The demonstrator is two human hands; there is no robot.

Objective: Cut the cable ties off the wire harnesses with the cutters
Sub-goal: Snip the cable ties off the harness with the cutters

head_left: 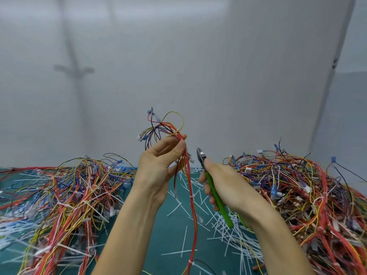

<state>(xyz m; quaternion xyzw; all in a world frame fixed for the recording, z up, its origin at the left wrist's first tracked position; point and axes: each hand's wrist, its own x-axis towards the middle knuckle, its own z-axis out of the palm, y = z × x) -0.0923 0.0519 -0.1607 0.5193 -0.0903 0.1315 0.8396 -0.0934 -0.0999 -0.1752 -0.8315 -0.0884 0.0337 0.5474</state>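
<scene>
My left hand is raised above the table and pinches a wire harness of mostly red wires between thumb and fingertips. Its loose ends with small connectors fan out above the hand, and the rest hangs down to the table. White cable ties still wrap the hanging part. My right hand grips the green-handled cutters, whose grey jaws point up just right of the harness, a short gap away from it.
A large tangle of tied harnesses lies on the left of the green table. Another heap of wires fills the right. Several cut white ties litter the middle. A grey wall stands behind.
</scene>
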